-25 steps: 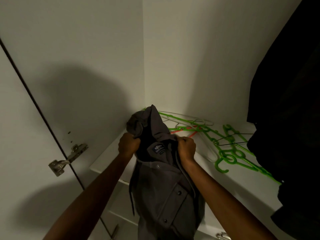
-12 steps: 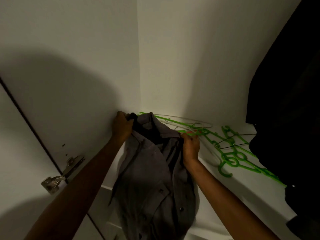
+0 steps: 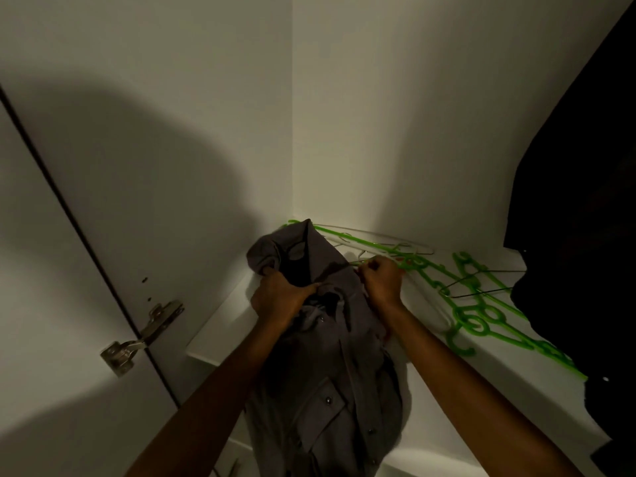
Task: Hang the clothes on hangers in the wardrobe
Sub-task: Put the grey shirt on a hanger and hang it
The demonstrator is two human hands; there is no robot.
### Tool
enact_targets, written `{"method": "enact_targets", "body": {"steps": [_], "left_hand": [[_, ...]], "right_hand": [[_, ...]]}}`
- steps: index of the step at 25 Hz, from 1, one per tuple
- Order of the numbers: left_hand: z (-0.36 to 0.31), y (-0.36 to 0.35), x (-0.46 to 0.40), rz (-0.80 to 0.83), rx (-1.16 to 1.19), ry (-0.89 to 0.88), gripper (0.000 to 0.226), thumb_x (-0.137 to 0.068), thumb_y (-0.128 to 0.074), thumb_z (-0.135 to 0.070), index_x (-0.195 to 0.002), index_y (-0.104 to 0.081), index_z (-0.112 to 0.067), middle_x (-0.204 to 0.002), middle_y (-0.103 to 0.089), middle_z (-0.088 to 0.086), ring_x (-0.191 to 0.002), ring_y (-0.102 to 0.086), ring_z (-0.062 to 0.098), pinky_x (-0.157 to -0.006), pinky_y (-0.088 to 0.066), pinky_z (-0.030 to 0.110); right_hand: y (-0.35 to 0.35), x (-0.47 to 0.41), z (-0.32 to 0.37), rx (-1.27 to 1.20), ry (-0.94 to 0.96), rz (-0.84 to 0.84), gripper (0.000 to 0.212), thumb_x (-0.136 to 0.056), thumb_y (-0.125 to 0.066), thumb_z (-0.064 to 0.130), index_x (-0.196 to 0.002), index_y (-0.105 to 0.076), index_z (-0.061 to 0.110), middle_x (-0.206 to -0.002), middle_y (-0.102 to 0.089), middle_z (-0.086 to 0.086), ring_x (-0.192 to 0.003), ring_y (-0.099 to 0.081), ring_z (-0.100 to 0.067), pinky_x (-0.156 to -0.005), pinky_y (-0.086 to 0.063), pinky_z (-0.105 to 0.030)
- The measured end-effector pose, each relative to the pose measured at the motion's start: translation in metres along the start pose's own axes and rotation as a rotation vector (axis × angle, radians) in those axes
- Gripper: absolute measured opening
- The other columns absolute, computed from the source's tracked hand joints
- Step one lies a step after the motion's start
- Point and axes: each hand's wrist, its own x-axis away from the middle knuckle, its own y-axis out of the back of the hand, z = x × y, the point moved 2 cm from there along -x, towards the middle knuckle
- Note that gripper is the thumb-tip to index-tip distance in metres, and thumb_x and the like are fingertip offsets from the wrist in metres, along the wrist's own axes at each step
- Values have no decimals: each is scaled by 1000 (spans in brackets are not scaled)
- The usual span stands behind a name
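Note:
A grey button-up shirt [image 3: 330,390] hangs over the front edge of a white wardrobe shelf [image 3: 220,325], its collar end bunched up toward the back corner. My left hand [image 3: 278,299] grips the bunched fabric near the collar. My right hand [image 3: 382,282] is curled round the shirt's right edge, just in front of a pile of green plastic hangers [image 3: 478,318] lying on the shelf. Whether a hanger sits inside the shirt is hidden by the cloth.
A thin black wire hanger [image 3: 481,287] and a pale one [image 3: 378,241] lie among the green ones. A dark garment [image 3: 581,235] hangs at the right. The open wardrobe door with a metal hinge [image 3: 141,339] stands at the left.
My left hand has come back from the shelf's left wall to the shirt's collar. The shirt's top is bunched higher again, and my right hand has shifted slightly up along its edge.

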Motion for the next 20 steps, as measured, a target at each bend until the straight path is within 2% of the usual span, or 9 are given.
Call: {"method": "enact_targets", "body": {"steps": [3, 5, 8, 10, 14, 17, 20], "left_hand": [[9, -5, 1, -82, -26, -24, 100, -58, -79, -79, -130, -54, -15, -121, -68, 6, -112, -65, 30, -91, -51, 39], [12, -6, -1, -106, -35, -14, 79, -66, -79, -71, -121, -61, -16, -117, -70, 6, -108, -67, 30, -90, -52, 38], [15, -5, -5, -102, -67, -13, 59, -75, -80, -58, -113, -63, -15, -112, -71, 7, -103, -68, 30, -87, -53, 37], [17, -7, -6, -109, -92, -36, 59, -77, -79, -56, -115, -61, -15, -113, -70, 8, -105, -67, 31, -86, -52, 37], [19, -10, -7, -120, -87, -29, 58, -81, -79, -52, -119, -59, -12, -117, -69, 11, -109, -66, 34, -88, -51, 38], [17, -10, -8, -117, -69, -54, 52, -82, -78, -49, -115, -61, -13, -114, -70, 10, -105, -67, 32, -86, -51, 38], [15, -8, -9, -133, -23, -60, 46, -83, -77, -50, -111, -64, -15, -109, -71, 7, -102, -68, 30, -86, -51, 37]], "right_hand": [[9, -46, 0, 243, 90, -4, 8, -82, -67, 12, -86, -73, 10, -88, -74, -12, -85, -68, -30, -74, -52, -36], [11, -70, -1, 402, 152, 142, 16, -80, -77, 20, -95, -76, 13, -92, -75, -7, -88, -69, -26, -79, -54, -35], [0, -81, -2, 554, 199, 454, 24, -80, -84, 36, -93, -78, 17, -90, -75, -1, -84, -69, -18, -77, -55, -34], [-4, -84, -3, 597, 258, 503, 17, -82, -82, 36, -86, -80, 19, -85, -76, -1, -81, -70, -18, -75, -56, -35], [15, -97, 0, 637, 405, 338, 18, -87, -78, 32, -85, -77, 14, -90, -73, -10, -87, -70, -29, -77, -55, -37], [48, -96, 16, 580, 390, 274, 16, -84, -82, 30, -84, -72, 16, -95, -67, -5, -90, -64, -24, -79, -52, -36], [81, -96, 31, 640, 442, 117, 16, -84, -80, 30, -83, -70, 17, -99, -62, -7, -96, -61, -27, -77, -52, -38]]}}
